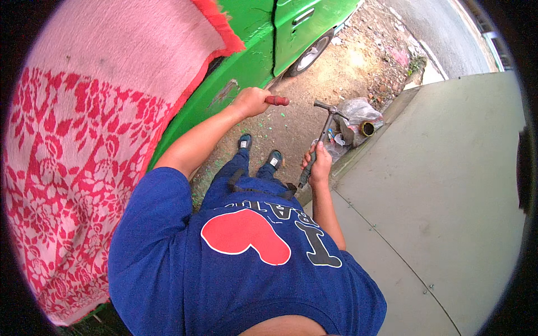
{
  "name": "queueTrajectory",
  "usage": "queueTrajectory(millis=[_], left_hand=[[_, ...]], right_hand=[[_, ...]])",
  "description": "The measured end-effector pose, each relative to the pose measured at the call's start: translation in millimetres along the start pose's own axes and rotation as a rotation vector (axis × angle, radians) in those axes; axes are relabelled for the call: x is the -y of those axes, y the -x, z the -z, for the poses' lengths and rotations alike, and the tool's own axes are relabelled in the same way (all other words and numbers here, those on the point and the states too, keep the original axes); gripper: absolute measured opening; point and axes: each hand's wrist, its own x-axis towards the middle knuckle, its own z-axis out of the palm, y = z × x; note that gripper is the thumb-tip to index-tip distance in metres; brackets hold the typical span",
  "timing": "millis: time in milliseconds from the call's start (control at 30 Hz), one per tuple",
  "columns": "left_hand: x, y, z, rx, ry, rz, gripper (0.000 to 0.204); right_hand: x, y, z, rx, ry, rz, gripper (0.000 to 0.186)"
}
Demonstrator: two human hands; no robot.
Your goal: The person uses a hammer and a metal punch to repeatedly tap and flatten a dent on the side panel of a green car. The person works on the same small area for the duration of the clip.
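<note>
My left hand (249,102) grips a red tool handle (277,100), held beside the green vehicle body (252,50), just right of a scraped patch on its paint. My right hand (317,166) is closed on the dark, wrapped grip of a long metal hammer (325,127) with a slim head, which is raised at the upper end and angled toward the left hand. A pink and red patterned blanket (84,129) hangs over the vehicle on the left.
A grey panel surface (426,185) fills the right side. By its edge lie plastic bags (356,109) and an open can (367,129). The vehicle's wheel (309,55), rubble (392,56) and a paved road (448,33) show ahead. My feet (259,151) stand on dirty ground.
</note>
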Motion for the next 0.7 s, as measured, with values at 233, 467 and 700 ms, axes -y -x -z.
queueTrajectory(millis=[233,467,700], left_hand=[[9,75,6,-0.050,0.113,0.129,0.012],[31,220,7,-0.208,0.248,0.378,0.010],[39,425,-27,-0.445,0.391,0.819,0.015]], right_hand=[[-5,9,-11,0.108,0.146,-0.107,0.037],[-37,29,-35,0.382,0.512,-0.208,0.040],[-97,68,-108,0.687,0.852,-0.289,0.042]])
